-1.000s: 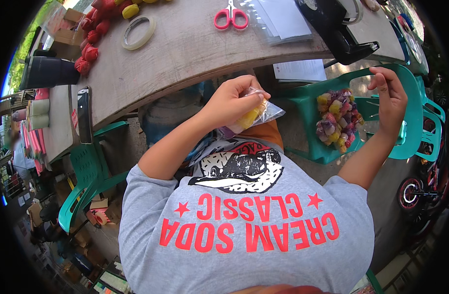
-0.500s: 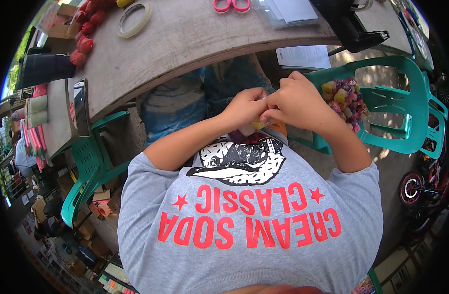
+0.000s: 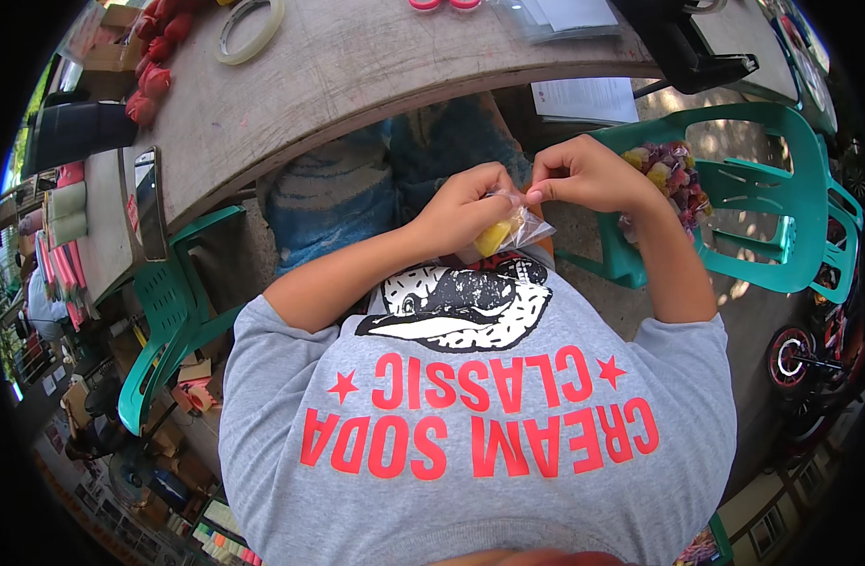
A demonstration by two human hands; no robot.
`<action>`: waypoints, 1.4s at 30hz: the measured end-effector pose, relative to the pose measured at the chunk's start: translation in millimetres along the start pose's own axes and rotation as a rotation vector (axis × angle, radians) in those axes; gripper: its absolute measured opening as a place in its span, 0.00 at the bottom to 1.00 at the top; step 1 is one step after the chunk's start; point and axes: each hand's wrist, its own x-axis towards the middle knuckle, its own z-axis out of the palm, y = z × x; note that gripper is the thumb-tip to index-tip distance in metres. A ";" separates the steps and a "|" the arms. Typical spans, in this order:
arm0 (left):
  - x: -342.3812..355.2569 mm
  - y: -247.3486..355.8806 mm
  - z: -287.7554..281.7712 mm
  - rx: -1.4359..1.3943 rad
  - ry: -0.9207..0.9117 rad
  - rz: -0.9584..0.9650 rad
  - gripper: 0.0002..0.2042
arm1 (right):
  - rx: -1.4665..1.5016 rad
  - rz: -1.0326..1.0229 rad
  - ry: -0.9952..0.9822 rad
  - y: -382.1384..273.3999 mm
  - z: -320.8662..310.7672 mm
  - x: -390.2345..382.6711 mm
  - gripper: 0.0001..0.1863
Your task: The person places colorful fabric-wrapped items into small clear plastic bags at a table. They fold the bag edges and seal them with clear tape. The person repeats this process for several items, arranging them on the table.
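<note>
In the head view, the left hand (image 3: 465, 208) grips a small clear bag (image 3: 512, 231) holding something yellow, held over the lap just below the table (image 3: 357, 66) edge. The right hand (image 3: 583, 174) pinches the bag's top, fingertips touching the left hand's; whether it holds anything more I cannot tell. Beside it, a green chair (image 3: 763, 198) carries a heap of colourful pieces (image 3: 668, 170).
</note>
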 end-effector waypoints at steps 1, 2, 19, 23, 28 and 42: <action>-1.8 -0.4 0.2 -0.014 -0.004 0.020 0.08 | 0.028 0.001 -0.024 3.5 1.5 1.8 0.14; -3.5 -0.2 0.4 -0.006 -0.008 0.038 0.08 | 0.057 0.003 -0.048 6.0 3.1 2.9 0.13; -15.7 5.4 5.4 0.287 -0.016 0.335 0.10 | 0.323 0.111 -0.003 38.6 35.0 -0.2 0.14; -17.1 8.8 4.4 0.283 -0.028 0.363 0.10 | 0.929 0.297 0.097 42.4 78.5 5.0 0.18; -13.5 5.2 -4.4 0.269 0.072 0.366 0.08 | 0.650 0.325 0.386 60.7 98.1 8.5 0.23; -3.1 15.4 -36.9 0.345 -0.028 0.010 0.45 | 0.327 0.091 0.667 22.0 71.7 11.0 0.11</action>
